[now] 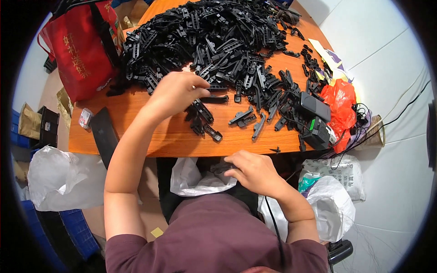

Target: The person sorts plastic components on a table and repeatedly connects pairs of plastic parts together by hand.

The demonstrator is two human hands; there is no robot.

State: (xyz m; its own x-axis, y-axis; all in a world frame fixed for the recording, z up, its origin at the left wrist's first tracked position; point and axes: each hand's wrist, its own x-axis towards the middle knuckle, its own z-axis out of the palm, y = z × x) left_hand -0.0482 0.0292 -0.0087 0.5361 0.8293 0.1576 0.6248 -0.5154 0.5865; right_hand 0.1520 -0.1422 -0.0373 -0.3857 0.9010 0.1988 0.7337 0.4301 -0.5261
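Observation:
My left hand (177, 94) reaches over the tabletop at the near edge of a big heap of black plastic parts (214, 41). Its thumb and fingers are closed at one end of a long, slim black plastic part (216, 98). Several similar parts lie just below that hand, one being a short piece with a squared end (212, 133). Over my lap, my right hand (255, 170) is at the mouth of a white plastic bag (184, 179). Thumb and forefinger stand apart, with nothing visible between them. Dark contents show dimly inside the bag.
A red bag (82, 50) stands at the table's left, near a dark flat strip (104, 134). On the right are black boxy devices (315, 107), cables and an orange plastic bag (339, 109). White sacks (330, 204) sit right of my lap; blue bins (77, 232) are lower left.

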